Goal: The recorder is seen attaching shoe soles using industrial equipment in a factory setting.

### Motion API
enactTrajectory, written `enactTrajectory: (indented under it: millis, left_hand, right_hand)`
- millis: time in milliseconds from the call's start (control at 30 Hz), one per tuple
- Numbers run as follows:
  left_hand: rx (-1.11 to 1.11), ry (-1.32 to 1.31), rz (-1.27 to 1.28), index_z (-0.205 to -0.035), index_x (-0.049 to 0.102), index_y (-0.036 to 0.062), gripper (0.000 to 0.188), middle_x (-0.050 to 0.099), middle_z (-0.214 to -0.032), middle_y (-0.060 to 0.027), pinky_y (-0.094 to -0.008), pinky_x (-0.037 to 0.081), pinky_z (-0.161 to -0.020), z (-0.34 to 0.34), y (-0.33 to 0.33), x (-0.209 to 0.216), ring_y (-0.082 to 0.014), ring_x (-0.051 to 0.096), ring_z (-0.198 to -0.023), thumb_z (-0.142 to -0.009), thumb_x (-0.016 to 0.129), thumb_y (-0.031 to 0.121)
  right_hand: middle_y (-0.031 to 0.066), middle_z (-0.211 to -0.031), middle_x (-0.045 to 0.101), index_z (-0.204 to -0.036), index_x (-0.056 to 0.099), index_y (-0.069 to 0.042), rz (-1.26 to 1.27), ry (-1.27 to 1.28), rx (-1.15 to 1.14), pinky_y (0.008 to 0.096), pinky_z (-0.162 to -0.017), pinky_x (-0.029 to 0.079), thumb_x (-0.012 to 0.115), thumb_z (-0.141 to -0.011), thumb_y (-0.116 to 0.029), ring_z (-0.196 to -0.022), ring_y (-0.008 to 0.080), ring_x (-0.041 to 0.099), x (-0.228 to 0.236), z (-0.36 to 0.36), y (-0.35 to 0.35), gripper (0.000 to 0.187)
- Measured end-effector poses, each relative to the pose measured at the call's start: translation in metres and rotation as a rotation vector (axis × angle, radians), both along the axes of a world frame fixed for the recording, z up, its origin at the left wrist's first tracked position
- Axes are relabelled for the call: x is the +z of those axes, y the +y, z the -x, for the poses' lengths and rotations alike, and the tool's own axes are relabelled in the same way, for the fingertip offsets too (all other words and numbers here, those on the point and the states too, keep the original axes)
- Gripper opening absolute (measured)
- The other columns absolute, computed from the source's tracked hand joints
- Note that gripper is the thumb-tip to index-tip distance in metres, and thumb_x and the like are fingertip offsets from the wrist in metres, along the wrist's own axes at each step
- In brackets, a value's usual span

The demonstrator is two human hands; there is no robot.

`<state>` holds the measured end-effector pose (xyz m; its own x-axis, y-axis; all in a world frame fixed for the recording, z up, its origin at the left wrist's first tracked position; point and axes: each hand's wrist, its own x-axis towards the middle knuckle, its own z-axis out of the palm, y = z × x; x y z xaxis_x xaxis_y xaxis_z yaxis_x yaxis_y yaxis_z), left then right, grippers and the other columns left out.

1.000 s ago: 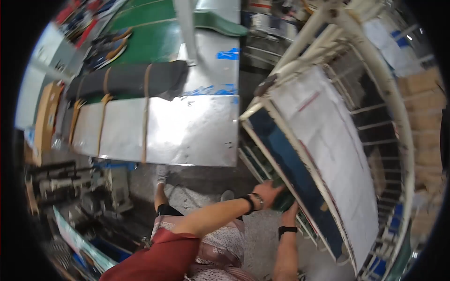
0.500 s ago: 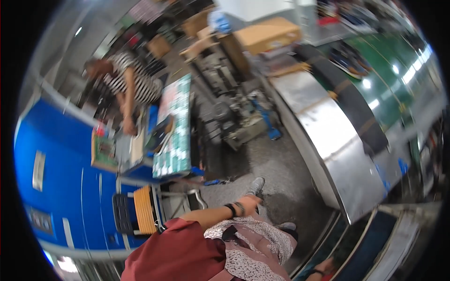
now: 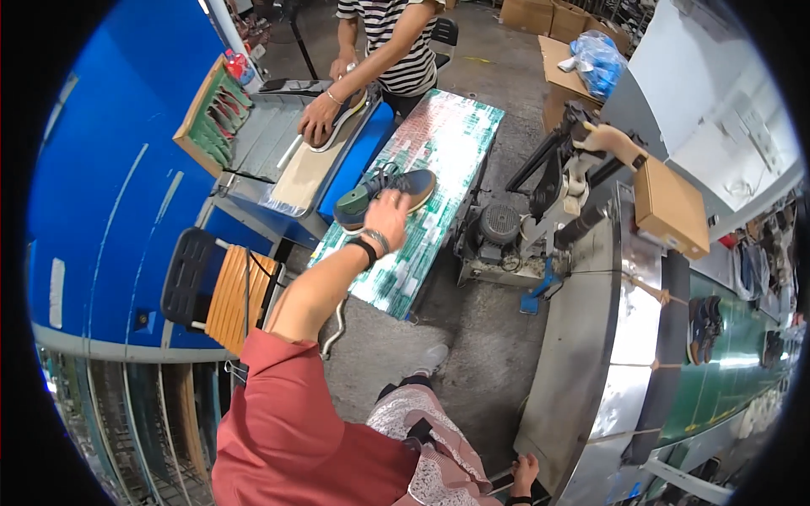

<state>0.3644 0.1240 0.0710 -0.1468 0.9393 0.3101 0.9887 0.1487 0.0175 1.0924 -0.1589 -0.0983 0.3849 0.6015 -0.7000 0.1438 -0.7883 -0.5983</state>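
The person's two hands are well apart; the left hand (image 3: 386,221) lies over the near side of a dark lace-up shoe (image 3: 386,180), its fingers partly lost in blur — whether they are clamped on the shoe or only resting against it, I cannot tell. The shoe sits on the near part of a desk (image 3: 460,126) with a shiny green, white and reddish top; a green piece shows at its left end, and its right end is brown. The right hand (image 3: 525,475) is low in the view, beside the lower end of a metal desk (image 3: 631,337); its fingers are curled, but I cannot tell whether they hold anything.

Across from the person, a co-worker in a striped shirt (image 3: 403,55) has one hand (image 3: 319,120) on another shoe (image 3: 351,108), above a beige board (image 3: 295,179); a blue strip (image 3: 359,156) runs between that board and the shiny desk. To the left stands a chair (image 3: 229,295) with a slatted seat and a black back; right of the shiny desk is a machine with a round motor (image 3: 499,223) — and beyond it a cardboard box (image 3: 671,207) at the far end of the metal desk.
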Motion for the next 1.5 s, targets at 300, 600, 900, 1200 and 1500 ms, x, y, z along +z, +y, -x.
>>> enactTrajectory:
  millis: [300, 600, 900, 1200, 1500]
  left_hand:
    - [0.410, -0.261, 0.636, -0.118, 0.061, 0.0024, 0.081, 0.072, -0.114, -0.0207, -0.0447, 0.057, -0.092, 0.107, 0.081, 0.003, -0.0361, 0.070, -0.106, -0.055, 0.096, 0.039]
    - [-0.132, -0.357, 0.452, -0.099, 0.065, 0.0029, 0.062, 0.069, -0.097, -0.0205, -0.0473, 0.056, -0.082, -0.091, 0.046, 0.075, -0.0393, 0.068, -0.093, -0.057, 0.093, 0.039]
    - [-0.938, -0.196, 0.025, -0.133, 0.058, 0.0107, 0.058, 0.057, -0.139, -0.0081, -0.0411, 0.044, -0.104, -0.337, 0.089, 0.139, -0.0281, 0.053, -0.134, -0.077, 0.070, 0.013]
    - [-0.447, -0.577, -0.015, -0.154, 0.027, -0.0049, 0.105, 0.032, -0.153, -0.0315, -0.0502, 0.036, -0.119, -0.405, 0.149, 0.112, -0.0495, 0.035, -0.142, -0.063, 0.077, -0.001]
    - [-0.264, -0.775, -0.161, -0.156, 0.020, -0.0082, 0.101, 0.032, -0.154, -0.0344, -0.0446, 0.039, -0.117, -0.381, 0.190, 0.082, -0.0478, 0.040, -0.140, -0.068, 0.070, -0.006]
  right_hand:
    - [0.0103, -0.098, 0.069, -0.136, 0.055, 0.003, 0.230, -0.068, 0.052, 0.0309, -0.063, 0.052, 0.068, -0.091, -0.013, -0.086, 0.0193, 0.070, 0.078, 0.028, 0.019, 0.050]
    - [0.0218, -0.140, 0.056, -0.156, 0.028, -0.005, 0.032, 0.532, -0.142, 0.0550, -0.100, 0.054, 0.055, -0.105, -0.035, -0.123, 0.0346, 0.060, 0.111, 0.114, 0.181, 0.065]
    - [0.0146, -0.134, 0.064, -0.144, 0.052, -0.004, -0.052, 1.398, 0.049, 0.0392, -0.104, 0.052, 0.046, -0.106, -0.047, -0.117, 0.0262, 0.066, 0.238, 0.147, 0.388, 0.058]
    - [0.0215, -0.154, 0.042, -0.160, 0.024, 0.001, -0.979, 0.445, 0.528, 0.0380, -0.116, 0.036, 0.068, -0.083, -0.011, -0.138, 0.0309, 0.046, 0.277, 0.151, 0.529, 0.090]
    - [0.0293, -0.138, 0.059, -0.161, 0.022, 0.001, -1.030, -0.320, 0.856, 0.0398, -0.105, 0.046, 0.070, -0.080, -0.016, -0.124, 0.0359, 0.062, 0.325, 0.221, 0.585, 0.096]
